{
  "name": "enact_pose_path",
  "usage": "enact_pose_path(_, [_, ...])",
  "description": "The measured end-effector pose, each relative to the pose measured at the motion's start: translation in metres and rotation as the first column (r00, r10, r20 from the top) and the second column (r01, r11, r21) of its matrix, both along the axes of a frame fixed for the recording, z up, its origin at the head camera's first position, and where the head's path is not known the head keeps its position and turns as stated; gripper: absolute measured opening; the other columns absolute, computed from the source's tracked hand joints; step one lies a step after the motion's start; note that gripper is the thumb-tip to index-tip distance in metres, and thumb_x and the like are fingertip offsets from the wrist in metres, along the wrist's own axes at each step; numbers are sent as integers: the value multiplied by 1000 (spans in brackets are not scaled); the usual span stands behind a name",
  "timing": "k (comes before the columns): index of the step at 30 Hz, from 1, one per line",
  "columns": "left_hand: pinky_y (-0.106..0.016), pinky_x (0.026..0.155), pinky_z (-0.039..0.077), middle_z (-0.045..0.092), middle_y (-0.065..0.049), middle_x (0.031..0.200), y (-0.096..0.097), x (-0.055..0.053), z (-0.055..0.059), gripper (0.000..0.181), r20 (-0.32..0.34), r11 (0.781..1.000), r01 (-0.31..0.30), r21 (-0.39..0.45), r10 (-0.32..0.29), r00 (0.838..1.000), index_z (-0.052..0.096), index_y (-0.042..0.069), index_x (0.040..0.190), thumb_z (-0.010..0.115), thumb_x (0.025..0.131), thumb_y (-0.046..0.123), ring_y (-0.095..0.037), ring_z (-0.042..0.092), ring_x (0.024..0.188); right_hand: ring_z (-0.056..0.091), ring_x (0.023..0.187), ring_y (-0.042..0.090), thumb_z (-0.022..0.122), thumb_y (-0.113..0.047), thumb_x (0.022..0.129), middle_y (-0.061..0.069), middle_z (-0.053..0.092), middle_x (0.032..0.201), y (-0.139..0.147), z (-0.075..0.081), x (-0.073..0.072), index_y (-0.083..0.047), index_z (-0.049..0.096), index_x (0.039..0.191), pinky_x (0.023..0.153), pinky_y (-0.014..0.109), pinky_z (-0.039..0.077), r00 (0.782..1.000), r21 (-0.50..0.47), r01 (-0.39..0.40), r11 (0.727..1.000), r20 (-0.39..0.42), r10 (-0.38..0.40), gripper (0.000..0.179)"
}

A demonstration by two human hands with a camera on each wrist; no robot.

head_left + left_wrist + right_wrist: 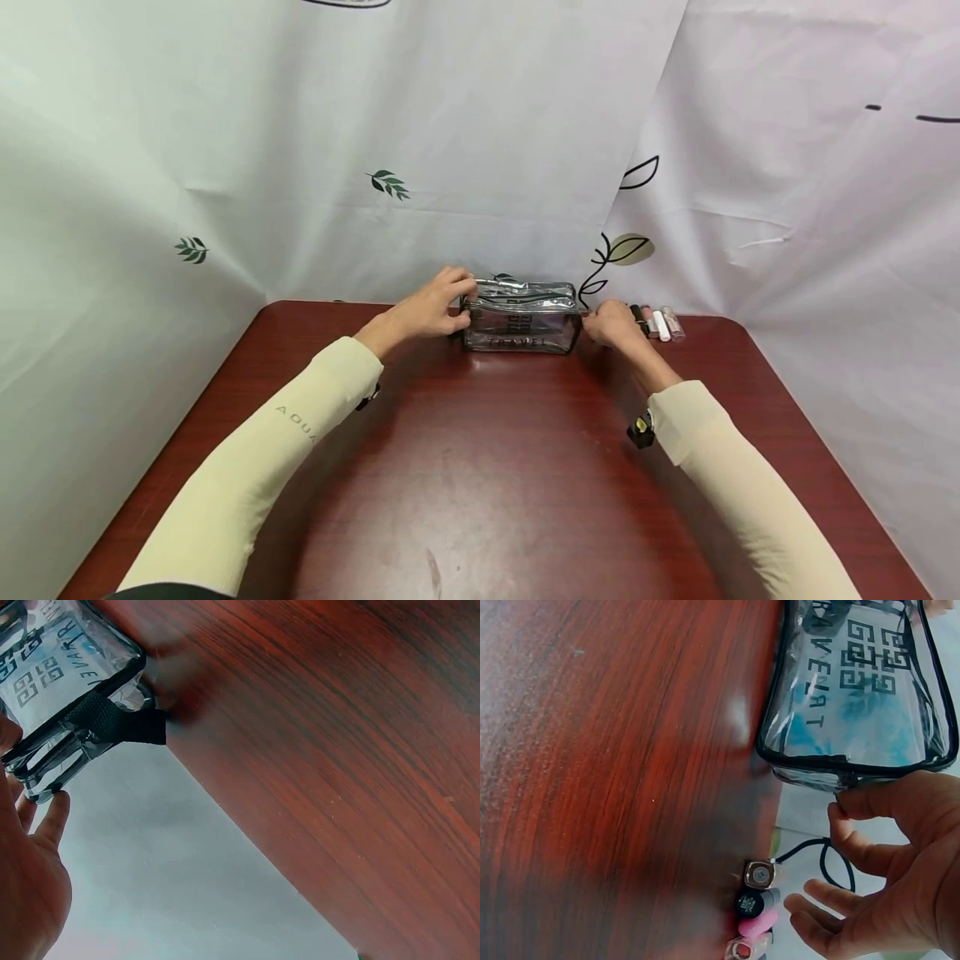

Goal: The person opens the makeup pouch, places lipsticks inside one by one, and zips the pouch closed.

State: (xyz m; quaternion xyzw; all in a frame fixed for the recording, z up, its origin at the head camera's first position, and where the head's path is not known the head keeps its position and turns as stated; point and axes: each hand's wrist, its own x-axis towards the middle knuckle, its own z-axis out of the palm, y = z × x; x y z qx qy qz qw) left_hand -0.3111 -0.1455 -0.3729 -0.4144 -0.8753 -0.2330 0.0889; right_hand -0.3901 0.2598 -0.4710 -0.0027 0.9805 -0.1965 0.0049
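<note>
Left hand grips the clear bag at its left end; right hand pinches the right end. Apparent step: working the zip; pulling calls for bracing opposite.

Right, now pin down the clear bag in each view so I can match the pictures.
Head: the clear bag sits just right of centre, between the left hand and right hand.
Left wrist: top left corner, partly cut off by the frame.
Right wrist: top right, cut off at the top edge.
Shared landmark: the reddish-brown tabletop, visible in all three.
</note>
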Motion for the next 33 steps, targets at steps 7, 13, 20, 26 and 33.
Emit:
enact_pose_path(7, [-55,104,46,62,-18,127,4,2,-1,16,-36,1000,-1,28,2,999,60,4,107,69,93,5,-40,52,121,57,68,29,62,-31,94,4,58,65,10,-3,3,-22,52,56,61,42,47,1000,-74,-9,997,-3,9,40])
enact_pose_path(13, [-56,106,47,63,-16,123,5,3,-6,19,-59,998,-17,59,20,998,62,5,108,73,94,11,-39,55,119,53,64,24,73,-43,102,-5,48,58,24,-10,3,-23,53,60,64,39,46,999,-121,-40,992,-4,40,50])
enact_pose_path(20, [-58,120,47,65,-15,139,7,8,-11,31,29,978,-128,163,125,992,71,7,127,75,106,30,-38,56,139,61,72,21,72,-47,95,-5,69,71,35,7,36,-27,71,68,69,38,50,987,-138,-44,989,-158,21,34])
enact_pose_path(26, [-53,131,45,59,-15,157,12,8,-14,42,315,880,-274,387,153,937,68,4,148,70,111,25,-33,53,155,68,89,39,68,-33,101,17,77,91,28,72,99,-8,83,88,79,57,55,989,-143,-5,990,-147,-16,32])
enact_pose_path(33, [-51,133,44,52,-15,170,12,11,-17,43,453,816,-346,463,119,884,71,5,148,72,110,24,-33,46,163,67,116,61,60,-41,108,34,74,117,52,81,109,-1,78,99,97,76,51,989,-81,95,992,-107,-104,45])
